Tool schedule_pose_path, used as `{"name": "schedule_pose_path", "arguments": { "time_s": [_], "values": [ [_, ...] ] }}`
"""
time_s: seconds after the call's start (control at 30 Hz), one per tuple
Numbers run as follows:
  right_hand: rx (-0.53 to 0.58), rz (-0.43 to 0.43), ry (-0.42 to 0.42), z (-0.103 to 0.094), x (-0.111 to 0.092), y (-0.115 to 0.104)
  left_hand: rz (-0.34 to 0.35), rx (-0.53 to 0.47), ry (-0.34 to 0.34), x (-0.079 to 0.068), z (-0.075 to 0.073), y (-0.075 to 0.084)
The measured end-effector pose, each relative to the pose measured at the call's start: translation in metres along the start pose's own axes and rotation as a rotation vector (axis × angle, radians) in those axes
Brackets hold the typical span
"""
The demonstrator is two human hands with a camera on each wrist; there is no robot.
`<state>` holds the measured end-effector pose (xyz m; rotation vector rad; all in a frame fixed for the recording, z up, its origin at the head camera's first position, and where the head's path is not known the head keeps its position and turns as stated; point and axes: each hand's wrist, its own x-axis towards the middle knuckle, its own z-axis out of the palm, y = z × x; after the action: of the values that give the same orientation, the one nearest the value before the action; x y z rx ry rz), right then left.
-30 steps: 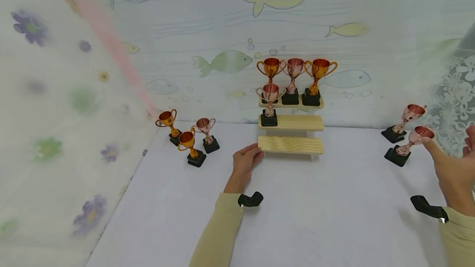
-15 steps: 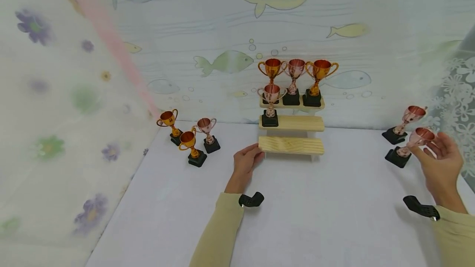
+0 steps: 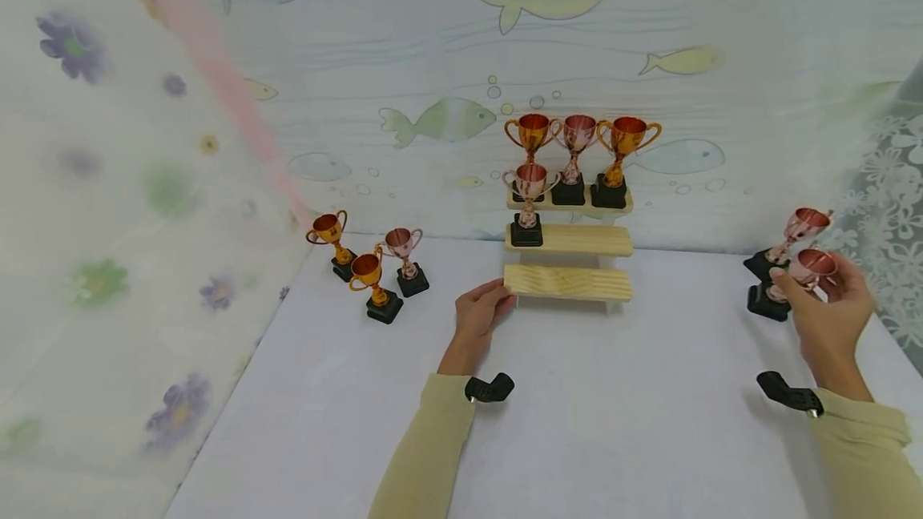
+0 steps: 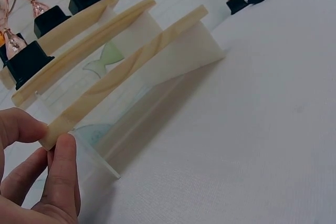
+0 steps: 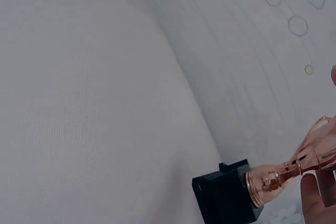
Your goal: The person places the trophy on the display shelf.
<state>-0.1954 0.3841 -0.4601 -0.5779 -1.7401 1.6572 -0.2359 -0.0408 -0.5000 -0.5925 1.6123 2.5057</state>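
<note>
My left hand pinches the left end of the lowest wooden step of a three-step display stand, thumb on top and fingers beneath in the left wrist view. On the far right, my right hand holds a rose-gold trophy cup with a black base, thumb in front of its stem and fingers behind the cup. Another rose-gold trophy stands just behind it. Three trophies line the top step, a rose-gold one between two gold ones. One rose-gold trophy stands at the left of the middle step.
To the left on the white table stand two gold trophies, the nearer gold trophy in front, and one rose-gold trophy. A fish-print curtain hangs behind; a flower-print sheet is at the left and lace at the right.
My right hand has come in from the right, closed its fingers on the nearer rose-gold trophy and shifted it slightly left. The left hand stays at the stand.
</note>
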Motion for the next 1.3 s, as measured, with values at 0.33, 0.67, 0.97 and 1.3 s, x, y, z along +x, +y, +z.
{"name": "schedule_pose_path", "arguments": {
  "time_s": [0.33,0.67,0.97,1.3],
  "values": [
    [0.007,-0.055,0.042,0.007,-0.01,-0.001,-0.004,0.001,-0.007,0.001,-0.001,0.001],
    [0.299,-0.179,-0.063,0.008,-0.025,-0.01,-0.009,0.009,-0.007,0.001,-0.001,0.001],
    [0.195,-0.185,-0.238,0.02,-0.048,-0.026,-0.008,0.014,-0.004,0.0,-0.002,0.001],
    [-0.073,-0.286,-0.484,0.038,-0.062,-0.041,-0.005,-0.003,-0.024,0.0,-0.003,0.001]
  ]
}}
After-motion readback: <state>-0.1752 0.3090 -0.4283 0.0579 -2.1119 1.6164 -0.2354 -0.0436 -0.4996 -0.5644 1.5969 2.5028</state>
